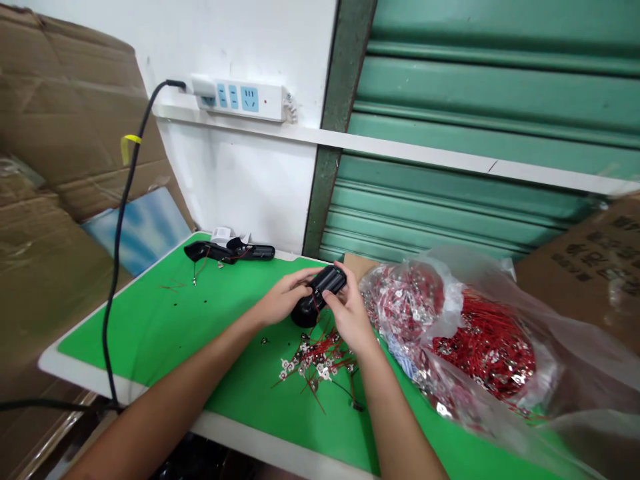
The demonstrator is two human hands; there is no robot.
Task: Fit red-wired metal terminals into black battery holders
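Between both hands I hold a black plastic housing [320, 293], with a rounded wide end and a thin red wire at its open side. My left hand [289, 297] grips its left side, thumb on top. On the right side, my right hand [349, 308] is closed around it, with the thumb pressing near the red wire. Just below, a loose pile of red wires with small metal tabs [320, 360] lies on the green mat [240, 373]. More black housings [230, 251] with wires rest at the table's far left edge.
A clear plastic bag [445, 313] full of red wires with metal tabs stands at the right. A black cable [123, 220] hangs from a power strip [245, 99] past the table's left side. Cardboard boxes [75, 100] flank the table; a green shutter [475, 100] is behind.
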